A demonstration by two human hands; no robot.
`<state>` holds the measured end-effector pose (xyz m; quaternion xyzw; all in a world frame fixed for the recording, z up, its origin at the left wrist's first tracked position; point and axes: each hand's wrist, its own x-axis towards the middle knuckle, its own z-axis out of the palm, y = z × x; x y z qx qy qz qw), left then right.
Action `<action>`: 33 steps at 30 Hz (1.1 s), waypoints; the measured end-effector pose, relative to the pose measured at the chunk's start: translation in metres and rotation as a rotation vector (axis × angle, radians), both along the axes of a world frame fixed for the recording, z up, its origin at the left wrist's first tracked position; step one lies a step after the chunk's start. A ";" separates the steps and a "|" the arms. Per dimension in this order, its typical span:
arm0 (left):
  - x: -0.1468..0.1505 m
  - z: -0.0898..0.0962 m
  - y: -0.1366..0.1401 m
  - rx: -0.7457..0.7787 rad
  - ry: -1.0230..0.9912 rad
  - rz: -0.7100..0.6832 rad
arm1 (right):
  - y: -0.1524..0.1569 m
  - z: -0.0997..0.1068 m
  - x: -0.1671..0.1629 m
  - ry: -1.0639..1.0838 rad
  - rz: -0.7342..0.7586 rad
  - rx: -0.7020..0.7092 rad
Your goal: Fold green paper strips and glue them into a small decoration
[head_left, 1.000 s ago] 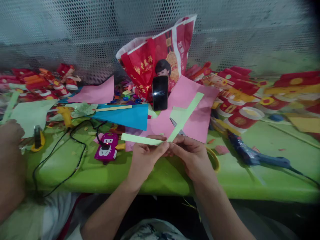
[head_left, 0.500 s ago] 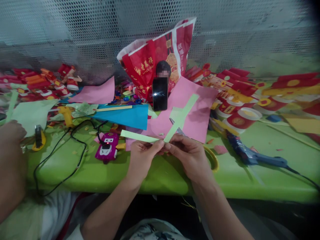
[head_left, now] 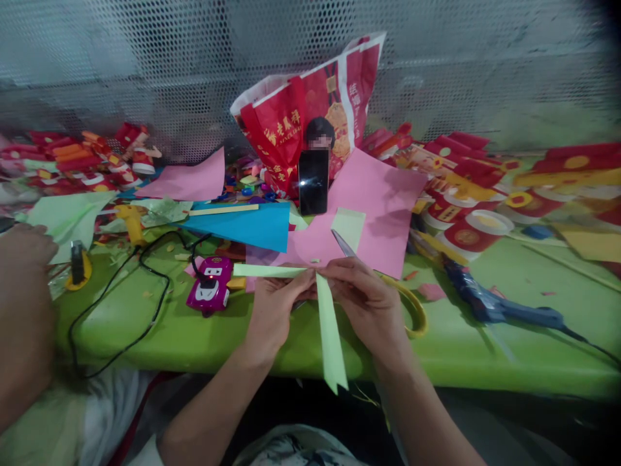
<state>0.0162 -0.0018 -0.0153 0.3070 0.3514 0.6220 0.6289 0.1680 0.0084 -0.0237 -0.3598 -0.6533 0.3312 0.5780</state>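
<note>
My left hand [head_left: 279, 307] is closed, thumb and fingers pinching a light green paper strip [head_left: 264, 270] that points left from it. My right hand [head_left: 371, 301] pinches the paper right beside it, fingertips nearly touching those of the left. From the pinch a second length of green paper [head_left: 330, 330] hangs toward me over the table edge, its end notched. Whether this is one folded strip or two, I cannot tell. A pointed metal blade [head_left: 342, 243] shows behind my right hand; its other end is hidden. A yellow ring-shaped thing [head_left: 414, 314] lies by the right wrist.
A purple power socket [head_left: 209, 285] with black cord lies left. Pink paper [head_left: 383, 213], blue paper [head_left: 257, 226] and a phone [head_left: 313, 182] stand before a red bag [head_left: 281, 123]. A glue gun [head_left: 495, 304] lies right. Another person's hand [head_left: 24, 259] is at far left.
The length of green paper that pointed up and away to the right now hangs down toward me. Both hands stay together at nearly the same place.
</note>
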 end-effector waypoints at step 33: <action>0.000 -0.004 0.000 0.186 0.284 0.096 | -0.007 0.005 0.000 0.031 -0.037 -0.126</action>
